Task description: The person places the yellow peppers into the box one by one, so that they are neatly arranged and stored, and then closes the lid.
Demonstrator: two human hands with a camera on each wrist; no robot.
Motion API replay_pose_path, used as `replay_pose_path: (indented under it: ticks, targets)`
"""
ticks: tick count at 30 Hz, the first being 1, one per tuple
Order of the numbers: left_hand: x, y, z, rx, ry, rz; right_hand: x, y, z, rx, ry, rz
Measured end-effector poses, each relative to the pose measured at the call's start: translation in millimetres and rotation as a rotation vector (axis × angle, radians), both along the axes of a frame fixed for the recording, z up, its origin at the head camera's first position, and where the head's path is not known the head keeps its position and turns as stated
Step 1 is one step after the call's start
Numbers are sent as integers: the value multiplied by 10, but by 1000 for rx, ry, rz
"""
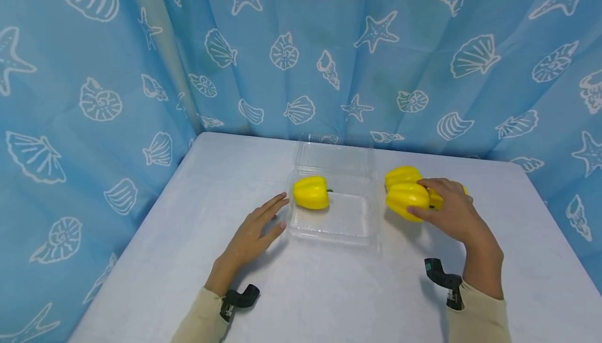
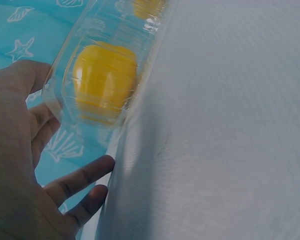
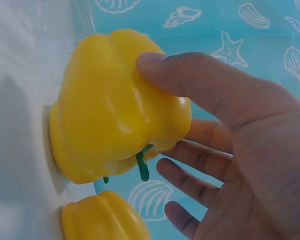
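My right hand grips a yellow bell pepper between thumb and fingers, its green stem toward the palm. In the head view this held pepper overlaps a second yellow pepper behind it. Another yellow pepper lies beside them, mostly covered by my hand in the head view. A clear plastic clamshell box lies with its lid folded back, one yellow pepper in its left part. My left hand, fingers extended, is at the box's left edge, its fingertips right by the wall.
A white-covered table carries everything. Behind it and on the left hangs a blue curtain with white shell and starfish prints. A black wrist mount sits on the left sleeve, another mount on the right.
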State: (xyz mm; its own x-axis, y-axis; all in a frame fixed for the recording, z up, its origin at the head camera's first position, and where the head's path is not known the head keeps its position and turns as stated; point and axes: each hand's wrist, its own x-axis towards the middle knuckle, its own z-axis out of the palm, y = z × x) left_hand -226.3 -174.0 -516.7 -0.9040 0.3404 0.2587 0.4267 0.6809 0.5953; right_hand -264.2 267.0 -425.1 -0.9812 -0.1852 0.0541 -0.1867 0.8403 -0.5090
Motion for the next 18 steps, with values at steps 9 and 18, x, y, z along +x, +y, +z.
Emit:
replay_pose_path:
  ticks: [9, 18]
  targets:
    - [1, 15, 4, -2, -7, 2, 31, -11, 31, -28, 51, -25]
    - [3, 3, 19, 2, 3, -8, 50, -53, 40, -87, 99, -27]
